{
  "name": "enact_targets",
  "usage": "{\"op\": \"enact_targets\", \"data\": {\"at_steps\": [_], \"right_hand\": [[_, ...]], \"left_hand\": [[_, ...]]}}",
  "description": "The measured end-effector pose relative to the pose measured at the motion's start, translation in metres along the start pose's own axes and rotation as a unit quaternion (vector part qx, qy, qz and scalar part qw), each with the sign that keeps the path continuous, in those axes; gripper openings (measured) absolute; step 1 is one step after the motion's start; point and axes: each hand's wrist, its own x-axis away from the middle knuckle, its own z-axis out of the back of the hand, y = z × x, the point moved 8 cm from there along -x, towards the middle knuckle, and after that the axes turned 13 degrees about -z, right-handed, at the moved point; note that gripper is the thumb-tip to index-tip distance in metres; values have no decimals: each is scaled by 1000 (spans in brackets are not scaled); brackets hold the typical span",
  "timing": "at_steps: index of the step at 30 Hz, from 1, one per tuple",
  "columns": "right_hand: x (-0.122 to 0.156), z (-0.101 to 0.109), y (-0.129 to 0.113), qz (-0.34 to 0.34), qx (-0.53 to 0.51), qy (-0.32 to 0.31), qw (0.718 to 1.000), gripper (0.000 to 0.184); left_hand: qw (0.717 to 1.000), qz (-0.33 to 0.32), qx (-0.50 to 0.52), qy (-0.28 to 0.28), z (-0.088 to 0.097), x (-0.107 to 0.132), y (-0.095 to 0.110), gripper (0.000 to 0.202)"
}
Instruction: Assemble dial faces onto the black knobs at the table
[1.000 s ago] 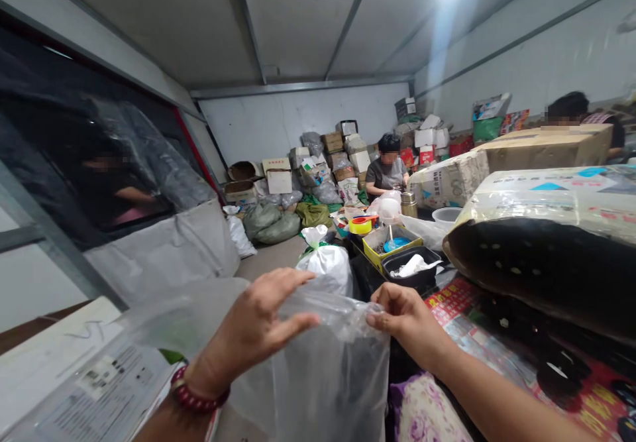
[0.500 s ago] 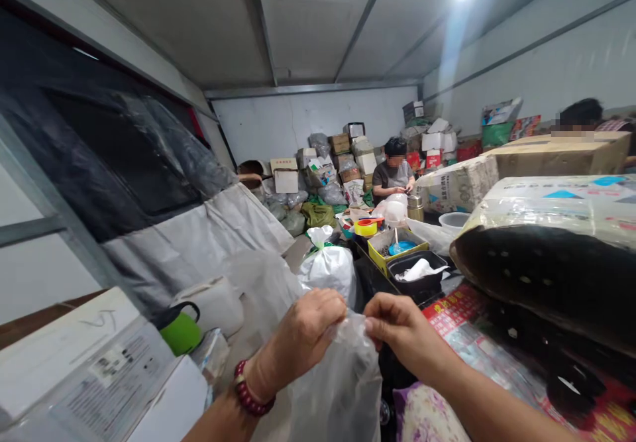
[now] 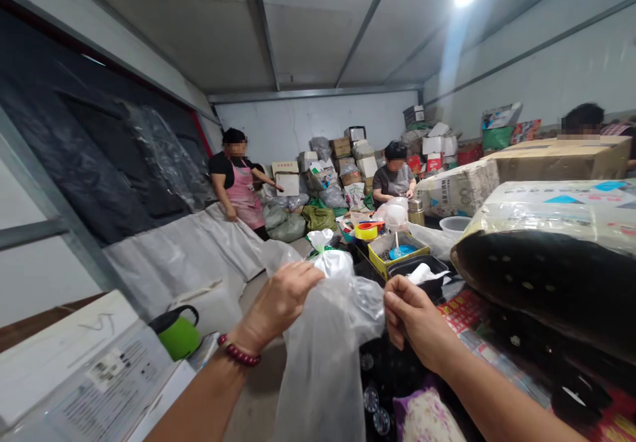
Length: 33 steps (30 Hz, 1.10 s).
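A large clear plastic bag (image 3: 322, 362) hangs between my two hands, its upper edge stretched sideways. My left hand (image 3: 285, 296), with a dark red bead bracelet (image 3: 238, 351) on the wrist, is closed on the bag's left side. My right hand (image 3: 410, 316) pinches the bag's right edge between thumb and fingers. Behind the bag stands a tied silvery-white sack (image 3: 340, 263), partly covered by it. Below, several round shiny pieces (image 3: 381, 421) lie on a dark surface beside flowered cloth (image 3: 430, 419).
Ahead on the right are a yellow box (image 3: 380, 266), a black tray (image 3: 437, 283) and yellow tape (image 3: 366, 231). An open carton with dark contents (image 3: 536, 283) lies right. White boxes (image 3: 114, 369) and a green cup (image 3: 179, 339) stand left. Co-workers (image 3: 238, 187) are further back.
My hands have moved apart, spreading the bag's top; its left part has swung in. A person in a pink apron now stands at the back left, by the curtain.
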Motion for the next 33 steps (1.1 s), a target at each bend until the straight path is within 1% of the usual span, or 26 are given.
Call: {"op": "enact_targets", "data": {"at_steps": [2, 4, 5, 7, 8, 10, 11, 12, 14, 16, 18, 19, 20, 23, 27, 29, 30, 31, 33], "right_hand": [[-1, 3, 3, 0, 3, 1, 1000, 27], [0, 8, -2, 34, 49, 22, 998, 26], [2, 9, -7, 59, 80, 35, 994, 24], [5, 7, -16, 101, 121, 46, 986, 19], [6, 4, -19, 110, 126, 39, 985, 22], [8, -4, -20, 102, 118, 6, 988, 29], [9, -7, -20, 98, 112, -7, 989, 29], [11, -9, -20, 99, 110, -11, 989, 28], [15, -9, -22, 116, 137, 8, 984, 23], [19, -8, -25, 150, 212, 46, 965, 16], [23, -9, -28, 189, 314, 84, 926, 7], [24, -10, -30, 208, 358, 99, 905, 6], [25, -10, -30, 221, 393, 109, 886, 8], [25, -11, -33, 242, 456, 116, 849, 17], [30, -5, -45, 270, 499, 128, 813, 19], [34, 1, -52, 270, 500, 136, 811, 20], [35, 4, -54, 265, 490, 135, 819, 20], [36, 6, -55, 260, 471, 129, 833, 21], [38, 10, -57, 248, 410, 104, 871, 24]], "left_hand": [[999, 41, 7, 34, 6, 1, -13, 19], [993, 69, 69, 65, 6, 4, -19, 18], [989, 71, 105, 70, 3, 5, -18, 18], [984, 63, 154, 58, -6, 5, -12, 17], [984, 59, 163, 48, -10, 5, -8, 17], [983, 62, 168, 31, -19, 6, -4, 16], [983, 67, 168, 24, -23, 6, -3, 15], [983, 73, 167, 17, -26, 7, -4, 15], [982, 87, 167, 2, -33, 8, -7, 14], [981, 99, 169, -9, -38, 9, -10, 14], [979, 103, 173, -16, -42, 10, -11, 15], [979, 103, 176, -19, -43, 10, -10, 15], [978, 101, 179, -22, -44, 10, -9, 15], [978, 90, 184, -32, -45, 10, -6, 15], [989, 65, 126, -49, -47, 7, -6, 13], [994, 46, 81, -53, -49, 4, -5, 13], [996, 41, 52, -51, -50, 1, -6, 14], [998, 43, 20, -46, -51, -1, -8, 16], [997, 62, -42, -31, -50, -6, -13, 19]]}}
